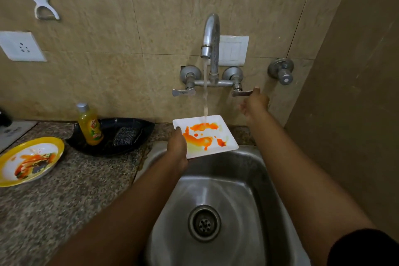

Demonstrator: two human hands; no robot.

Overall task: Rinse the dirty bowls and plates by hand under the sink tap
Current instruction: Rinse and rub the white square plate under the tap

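At six o'clock, nearest, the stainless-steel sink (pixel 254 170) shows a brushed, rounded basin with a ringed round drain (pixel 204 223) in its floor. At about eight o'clock the speckled granite desk (pixel 71 190) carries a round, yellow-rimmed plate (pixel 28 162) smeared with orange sauce. Over the sink's far edge, near centre, the left hand (pixel 177 149) has its grip closed on the near-left corner of a square white plate (pixel 206 136), thumb on top; orange streaks mark the plate's flat face, and the water stream (pixel 205 93) lands on its far edge. At ten o'clock a black leaf-shaped tray (pixel 129 124) holds a yellow liquid bottle (pixel 89 125) with a grey cap and a dark, glittery scrub pad (pixel 125 136). Farther, at one o'clock, the right hand (pixel 254 103) reaches the right lever (pixel 241 93) of the curved metal tap (pixel 211 36); its fingers touch the lever's end, though how tightly they close I cannot tell. Beige stone tiles back the tap.
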